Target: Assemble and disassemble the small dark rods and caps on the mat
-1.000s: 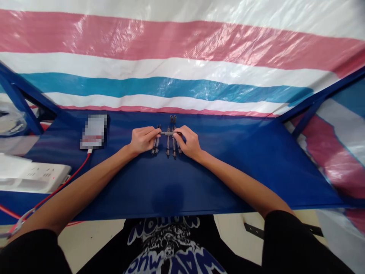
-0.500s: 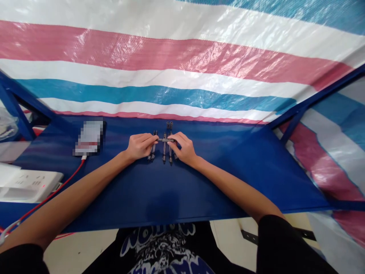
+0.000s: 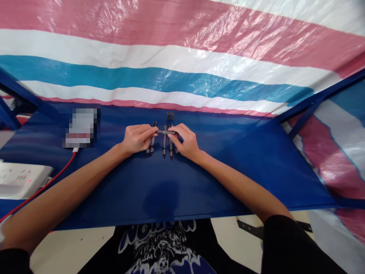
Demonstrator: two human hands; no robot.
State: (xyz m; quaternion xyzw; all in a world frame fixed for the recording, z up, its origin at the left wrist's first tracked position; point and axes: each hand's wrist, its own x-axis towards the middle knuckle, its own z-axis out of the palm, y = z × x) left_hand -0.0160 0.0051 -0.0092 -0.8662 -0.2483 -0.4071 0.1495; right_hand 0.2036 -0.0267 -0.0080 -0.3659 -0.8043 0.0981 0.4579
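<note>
A dark pen (image 3: pixel 164 132) is held crosswise just above the blue table (image 3: pixel 228 171), gripped at both ends. My left hand (image 3: pixel 137 138) pinches its left end and my right hand (image 3: pixel 184 142) pinches its right end; both hands are closed. Under and between the hands lie several more dark pens (image 3: pixel 167 146) side by side, pointing away from me. Two small dark caps (image 3: pixel 170 114) stand just beyond the row.
A blurred phone (image 3: pixel 80 127) lies at the left with a red cable (image 3: pixel 54 176) running to a white power strip (image 3: pixel 19 179) at the left edge. A striped pink, white and blue tarp (image 3: pixel 182 68) rises behind the table. Blue frame bars stand at both sides.
Both hands stay on the crosswise pen with hardly any motion. The camera tilts, first up and then back down, so the table shifts in view.
</note>
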